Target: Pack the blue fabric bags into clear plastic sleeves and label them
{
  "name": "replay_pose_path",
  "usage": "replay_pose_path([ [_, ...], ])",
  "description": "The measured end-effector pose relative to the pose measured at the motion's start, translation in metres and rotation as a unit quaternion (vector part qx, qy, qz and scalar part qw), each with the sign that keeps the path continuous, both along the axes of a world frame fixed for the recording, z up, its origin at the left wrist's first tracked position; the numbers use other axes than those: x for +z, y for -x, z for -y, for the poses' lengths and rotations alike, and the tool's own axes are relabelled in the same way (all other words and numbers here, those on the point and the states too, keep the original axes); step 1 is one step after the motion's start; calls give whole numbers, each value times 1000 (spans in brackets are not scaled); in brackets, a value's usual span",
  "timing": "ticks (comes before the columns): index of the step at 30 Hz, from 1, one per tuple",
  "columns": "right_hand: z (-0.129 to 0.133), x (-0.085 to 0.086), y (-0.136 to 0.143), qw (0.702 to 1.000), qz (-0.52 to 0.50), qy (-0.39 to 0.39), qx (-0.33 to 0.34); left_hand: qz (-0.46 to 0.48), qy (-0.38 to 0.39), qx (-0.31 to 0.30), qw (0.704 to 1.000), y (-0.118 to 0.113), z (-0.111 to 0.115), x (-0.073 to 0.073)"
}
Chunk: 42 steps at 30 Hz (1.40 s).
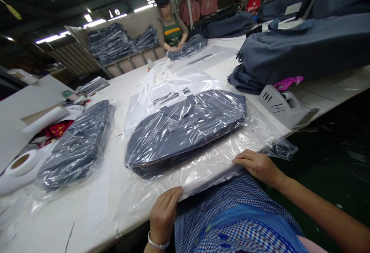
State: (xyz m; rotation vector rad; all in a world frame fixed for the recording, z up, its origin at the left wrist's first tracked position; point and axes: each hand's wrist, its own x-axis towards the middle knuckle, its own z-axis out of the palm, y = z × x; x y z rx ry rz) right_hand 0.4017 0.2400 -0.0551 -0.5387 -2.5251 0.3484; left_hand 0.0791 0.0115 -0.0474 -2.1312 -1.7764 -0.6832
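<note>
A dark blue-grey fabric bag [185, 129] lies flat inside a clear plastic bag [199, 168] on the white table, just in front of me. My left hand [164, 212] closes on the near edge of the plastic, fingers pressed together, a silver-coloured bracelet on its wrist. Farther right along that same edge, my right hand [260, 167] pinches the plastic between thumb and fingers. Loose film sticks out past the table edge beyond my right hand. Both thumbs are mostly hidden.
Another wrapped dark bag [78, 145] lies at left, beside a white roll [24, 163]. White strips [157, 77] lie behind the middle bag. A marked white container [276, 104] and a heap of dark fabric [303, 52] stand right. A co-worker [172, 29] handles another wrapped item across the table.
</note>
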Motion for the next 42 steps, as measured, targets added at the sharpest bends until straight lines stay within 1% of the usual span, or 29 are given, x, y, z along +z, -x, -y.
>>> replay_pose_path([
  [2,9,0,-7,1000,10,25,3,13,15,-8,1000,-3,13,1],
  [5,21,4,-13,999,24,28,5,40,19,-8,999,-11,25,4],
  [8,27,11,-5,999,3,17,34,55,47,-49,996,-16,28,9],
  [9,29,14,0,998,-5,14,53,55,50,-55,996,-16,28,13],
  [10,30,16,6,997,-11,10,75,52,41,-48,997,-15,26,17],
  [11,31,19,13,995,-14,2,97,43,18,-25,999,-13,23,22],
  [12,32,21,21,994,-15,-11,112,26,-13,13,999,-9,19,28],
  [14,32,27,38,992,-22,-49,110,-24,-70,118,990,2,5,41],
  [15,29,31,47,993,-27,-70,95,-48,-83,172,980,10,-3,48],
  [16,24,34,56,993,-31,-90,71,-67,-80,218,970,19,-12,54],
  [17,17,37,65,993,-31,-108,44,-77,-66,255,962,31,-21,58],
  [18,7,39,74,992,-24,-120,16,-78,-46,276,957,44,-29,61],
  [19,-5,40,81,992,-13,-128,-9,-73,-28,281,956,57,-36,60],
  [21,-33,35,91,990,10,-136,-36,-54,-8,267,962,84,-45,51],
  [23,-59,22,95,989,13,-142,-31,-31,-23,243,969,104,-48,34],
  [24,-69,15,94,989,7,-148,-22,-21,-35,234,971,110,-47,24],
  [26,-80,2,92,987,-1,-160,-13,3,-54,236,970,113,-45,6],
  [28,-80,-6,89,986,-1,-168,-17,30,-55,256,965,108,-41,-7],
  [29,-77,-8,89,985,1,-170,-21,39,-51,263,962,105,-38,-10],
  [31,-69,-4,89,985,5,-169,-24,45,-42,264,962,99,-34,-8],
  [33,-62,7,89,986,10,-163,-20,34,-34,258,965,95,-31,1],
  [36,-61,35,86,987,-9,-160,-23,10,-18,271,962,86,-30,27],
  [37,-64,46,85,986,-27,-163,-33,7,-18,270,963,83,-31,37],
  [39,-73,68,83,981,-65,-172,-66,15,-33,246,969,76,-38,59],
  [41,-88,88,82,974,-91,-184,-100,29,-63,213,974,73,-51,81],
  [42,-97,94,82,970,-97,-189,-115,32,-76,204,975,74,-59,91],
])
